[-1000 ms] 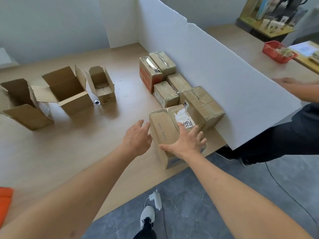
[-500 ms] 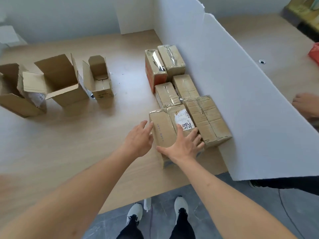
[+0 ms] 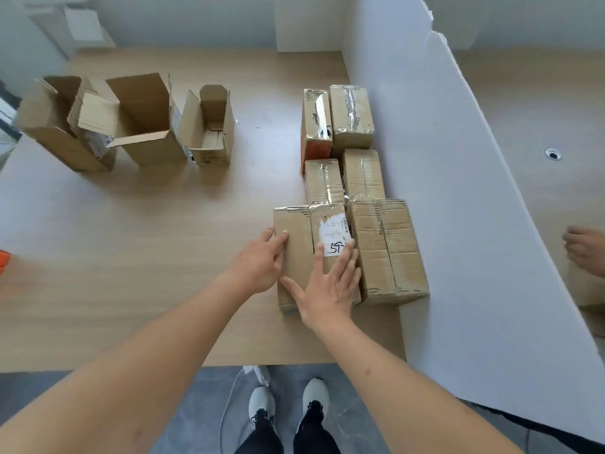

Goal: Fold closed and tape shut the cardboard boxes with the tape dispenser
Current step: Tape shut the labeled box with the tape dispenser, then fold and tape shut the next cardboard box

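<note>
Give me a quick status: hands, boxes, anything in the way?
Both hands flat on labelled box, left hand, right hand. Six boxes closed, three open boxes waiting. No dispenser in view. White divider close right.

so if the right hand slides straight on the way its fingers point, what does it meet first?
The right hand lies flat on the labelled box, fingers pointing away from the person. Beyond that box's far edge, it would likely meet the smaller taped box first; their relative heights are unclear.

Soft daylight is filling the room; boxes (image 3: 137, 126) are casting faint shadows, and wide-angle distortion is bending the edges.
</note>
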`<state>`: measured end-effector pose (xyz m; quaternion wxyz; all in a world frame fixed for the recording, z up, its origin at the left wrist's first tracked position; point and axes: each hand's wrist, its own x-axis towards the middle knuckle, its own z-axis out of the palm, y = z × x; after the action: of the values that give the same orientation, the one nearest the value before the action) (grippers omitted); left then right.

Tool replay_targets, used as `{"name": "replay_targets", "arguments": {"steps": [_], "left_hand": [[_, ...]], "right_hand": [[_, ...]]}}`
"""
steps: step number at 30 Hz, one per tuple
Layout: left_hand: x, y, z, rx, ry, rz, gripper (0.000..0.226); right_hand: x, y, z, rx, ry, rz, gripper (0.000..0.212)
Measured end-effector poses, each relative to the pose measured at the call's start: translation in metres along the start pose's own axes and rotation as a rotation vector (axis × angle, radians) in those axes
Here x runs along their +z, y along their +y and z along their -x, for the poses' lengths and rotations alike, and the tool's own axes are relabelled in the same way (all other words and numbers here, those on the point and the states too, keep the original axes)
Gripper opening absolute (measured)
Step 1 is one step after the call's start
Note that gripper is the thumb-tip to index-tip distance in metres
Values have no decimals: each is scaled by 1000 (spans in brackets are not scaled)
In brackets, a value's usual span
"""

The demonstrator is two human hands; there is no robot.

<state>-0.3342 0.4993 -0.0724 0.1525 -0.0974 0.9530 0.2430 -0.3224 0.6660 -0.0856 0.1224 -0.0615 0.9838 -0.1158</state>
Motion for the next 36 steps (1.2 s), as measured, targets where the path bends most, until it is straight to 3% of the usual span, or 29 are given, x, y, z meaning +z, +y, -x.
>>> {"name": "replay_targets", "arguments": {"steps": [7, 13, 24, 32, 36], "left_hand": [[-13, -3, 14, -12, 1, -56, 56], [-52, -17, 42, -60, 111, -59, 56], [-158, -117, 101, -153, 360, -51, 56], [-236, -256, 118, -104, 402, -150, 57], [-275, -332, 123, -55, 354, -183, 53]], "right_hand": [[-24, -6, -8, -130, -53, -9, 75], [-65, -48, -16, -354, -40, -81, 49], [-83, -207, 8, -595, -8, -44, 52], [-58, -359, 12, -572, 81, 45, 54], [-31, -447, 21, -490, 44, 57, 53]]}}
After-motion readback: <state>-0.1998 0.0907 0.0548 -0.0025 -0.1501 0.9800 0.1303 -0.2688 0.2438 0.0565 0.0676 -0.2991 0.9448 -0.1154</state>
